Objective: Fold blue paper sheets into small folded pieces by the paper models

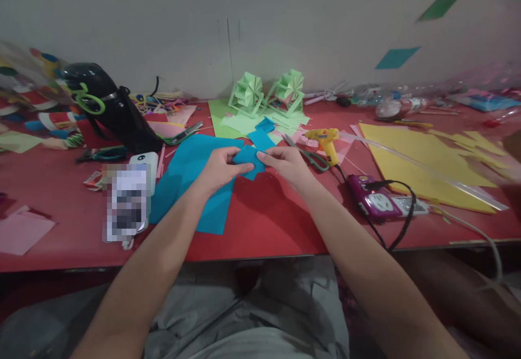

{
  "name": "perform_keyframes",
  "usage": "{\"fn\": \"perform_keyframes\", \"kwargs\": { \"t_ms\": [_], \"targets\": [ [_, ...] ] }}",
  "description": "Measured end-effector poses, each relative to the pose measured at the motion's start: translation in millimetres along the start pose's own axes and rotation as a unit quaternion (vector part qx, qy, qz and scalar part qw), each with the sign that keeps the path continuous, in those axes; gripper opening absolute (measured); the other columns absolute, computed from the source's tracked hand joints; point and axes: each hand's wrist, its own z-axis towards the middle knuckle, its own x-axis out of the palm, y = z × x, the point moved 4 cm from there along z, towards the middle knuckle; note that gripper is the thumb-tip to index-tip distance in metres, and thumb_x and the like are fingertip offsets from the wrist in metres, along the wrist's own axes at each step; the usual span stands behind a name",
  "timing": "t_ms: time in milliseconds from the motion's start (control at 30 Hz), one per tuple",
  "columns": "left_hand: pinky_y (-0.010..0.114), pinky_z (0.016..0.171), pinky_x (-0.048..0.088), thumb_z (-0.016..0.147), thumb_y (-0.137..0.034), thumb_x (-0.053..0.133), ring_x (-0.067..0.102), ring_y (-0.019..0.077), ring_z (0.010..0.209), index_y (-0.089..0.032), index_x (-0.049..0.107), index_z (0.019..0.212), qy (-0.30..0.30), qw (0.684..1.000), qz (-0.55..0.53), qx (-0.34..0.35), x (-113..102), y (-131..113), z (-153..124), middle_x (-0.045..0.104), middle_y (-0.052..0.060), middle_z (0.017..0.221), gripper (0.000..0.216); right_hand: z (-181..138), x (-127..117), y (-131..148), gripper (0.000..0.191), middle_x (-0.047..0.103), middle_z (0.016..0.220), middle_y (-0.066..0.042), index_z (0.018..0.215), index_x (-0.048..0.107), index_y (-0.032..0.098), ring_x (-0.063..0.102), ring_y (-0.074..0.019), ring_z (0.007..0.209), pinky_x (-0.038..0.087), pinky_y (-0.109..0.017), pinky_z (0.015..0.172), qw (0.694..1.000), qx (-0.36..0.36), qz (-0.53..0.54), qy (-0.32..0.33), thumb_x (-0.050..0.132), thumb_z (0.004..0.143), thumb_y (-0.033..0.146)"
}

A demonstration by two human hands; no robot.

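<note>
Between my two hands is a small piece of folded blue paper, held just above the red table. My left hand pinches its left side, thumb in front. On the right edge, my right hand grips it between thumb and fingers. Larger blue sheets lie under and beside my left forearm. Just beyond my hands rests another blue piece, partly folded. Behind it, two light green folded-paper models stand on green sheets.
Right of my hands are scissors, a yellow glue gun, a purple power strip with cords, and yellow sheets. To the left are a phone, pliers and a black bottle case. The table's front edge runs near my lap.
</note>
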Motion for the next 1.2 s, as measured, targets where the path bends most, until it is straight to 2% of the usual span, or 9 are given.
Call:
{"fn": "perform_keyframes", "kwargs": {
  "t_ms": [133, 267, 400, 533, 667, 800, 967, 1133, 1200],
  "targets": [
    [0.028, 0.066, 0.053, 0.068, -0.035, 0.083, 0.064, 0.0158, 0.071, -0.016, 0.071, 0.081, 0.000, 1.000, 0.015, 0.013, -0.8, 0.8, 1.7, 0.071, 0.002, 0.080, 0.027, 1.5, 0.4, -1.9, 0.042, 0.070, 0.072, -0.003, 0.070, 0.074, 0.019, 0.059, -0.0161, 0.066, 0.049, -0.034, 0.069, 0.999, 0.013, 0.040, -0.015, 0.078, 0.068, 0.061],
    [0.029, 0.067, 0.054, 0.069, -0.033, 0.081, 0.064, 0.0160, 0.072, -0.015, 0.069, 0.081, 0.014, 1.000, 0.027, 0.009, 1.6, 0.5, 1.4, 0.070, 0.001, 0.079, 0.024, 1.6, -3.9, -0.2, 0.044, 0.070, 0.069, -0.005, 0.069, 0.072, 0.017, 0.059, -0.0163, 0.063, 0.048, -0.033, 0.065, 0.999, -0.015, 0.003, -0.030, 0.079, 0.067, 0.060],
    [0.028, 0.065, 0.052, 0.068, -0.032, 0.081, 0.064, 0.0163, 0.072, -0.016, 0.067, 0.078, 0.026, 0.999, 0.041, -0.007, 2.7, 0.6, 0.1, 0.069, 0.001, 0.078, 0.023, -0.1, -3.3, 3.4, 0.046, 0.066, 0.065, -0.004, 0.069, 0.070, 0.016, 0.055, -0.0152, 0.060, 0.044, -0.031, 0.059, 0.998, -0.040, -0.052, -0.005, 0.075, 0.072, 0.062],
    [0.030, 0.070, 0.052, 0.070, -0.033, 0.080, 0.063, 0.0156, 0.073, -0.016, 0.069, 0.080, 0.000, 1.000, 0.019, 0.004, -0.6, -0.9, 0.2, 0.070, 0.001, 0.079, 0.022, -0.4, 0.4, 4.5, 0.045, 0.065, 0.071, -0.002, 0.077, 0.071, 0.017, 0.053, -0.0138, 0.065, 0.043, -0.030, 0.064, 0.999, -0.037, -0.031, 0.011, 0.071, 0.075, 0.063],
    [0.030, 0.071, 0.052, 0.069, -0.033, 0.081, 0.062, 0.0154, 0.074, -0.016, 0.071, 0.085, -0.019, 1.000, -0.014, 0.003, -1.3, -0.6, 0.5, 0.071, 0.001, 0.083, 0.026, 0.1, 2.9, 6.5, 0.045, 0.058, 0.067, 0.000, 0.069, 0.063, 0.017, 0.047, -0.0115, 0.063, 0.039, -0.028, 0.062, 0.995, -0.065, -0.063, 0.040, 0.069, 0.078, 0.060],
    [0.028, 0.068, 0.050, 0.069, -0.037, 0.081, 0.063, 0.0171, 0.077, -0.018, 0.073, 0.089, -0.024, 0.998, 0.052, 0.019, 0.3, -2.4, -0.2, 0.072, 0.002, 0.084, 0.029, -1.9, 5.4, 7.9, 0.040, 0.054, 0.064, 0.000, 0.067, 0.060, 0.017, 0.045, -0.0110, 0.061, 0.037, -0.027, 0.059, 0.986, -0.092, -0.108, 0.087, 0.065, 0.083, 0.053],
    [0.030, 0.071, 0.050, 0.077, -0.038, 0.074, 0.065, 0.0178, 0.076, -0.018, 0.073, 0.076, 0.007, 0.996, 0.071, 0.050, 4.2, -4.6, -0.1, 0.074, 0.004, 0.079, 0.020, -5.9, 10.7, 6.8, 0.033, 0.054, 0.063, 0.000, 0.065, 0.061, 0.016, 0.046, -0.0118, 0.062, 0.036, -0.028, 0.060, 0.973, -0.093, -0.171, 0.122, 0.064, 0.084, 0.042],
    [0.029, 0.064, 0.047, 0.076, -0.035, 0.073, 0.060, 0.0159, 0.067, -0.019, 0.067, 0.070, -0.070, 0.991, 0.080, 0.079, -3.7, -3.5, 2.6, 0.069, 0.003, 0.071, 0.018, -5.4, 10.8, 8.8, 0.034, 0.061, 0.067, -0.002, 0.070, 0.065, 0.016, 0.050, -0.0135, 0.064, 0.040, -0.028, 0.062, 0.978, -0.084, -0.165, 0.093, 0.064, 0.085, 0.047],
    [0.028, 0.062, 0.044, 0.078, -0.033, 0.071, 0.057, 0.0149, 0.065, -0.019, 0.065, 0.070, -0.081, 0.989, 0.094, 0.085, -4.8, -3.1, 3.2, 0.065, 0.002, 0.069, 0.018, -4.8, 11.4, 9.2, 0.033, 0.063, 0.070, -0.003, 0.071, 0.065, 0.016, 0.052, -0.0137, 0.066, 0.041, -0.029, 0.064, 0.980, -0.087, -0.155, 0.091, 0.064, 0.085, 0.046]
  ]
}}
